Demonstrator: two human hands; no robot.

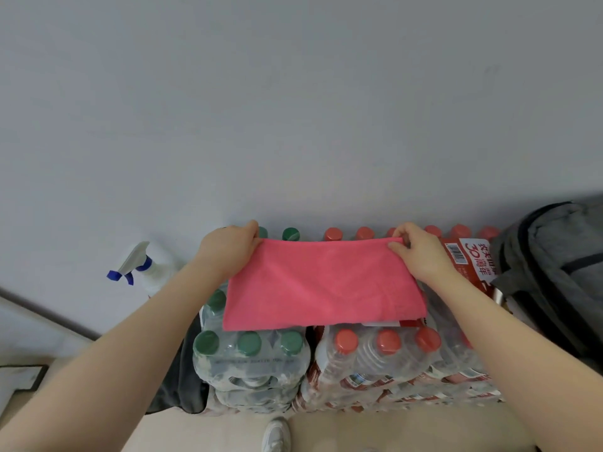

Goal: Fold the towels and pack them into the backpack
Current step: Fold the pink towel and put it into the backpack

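Pink towel [321, 285] laid over shrink-wrapped bottle packs [375, 360], used as flat support. My left hand [228, 249] and right hand [416, 249] each pinch a far corner, aligning the fold. Backpack [554, 275] waits open-sided at right.

Only 1 view is given, a wide-angle camera worn on the head, looking forward and steeply down from close above. A bare wall [293, 93] fills the upper half of the frame, and both forearms reach in from the lower corners toward the centre, with a shoe [276, 435] at the bottom edge.
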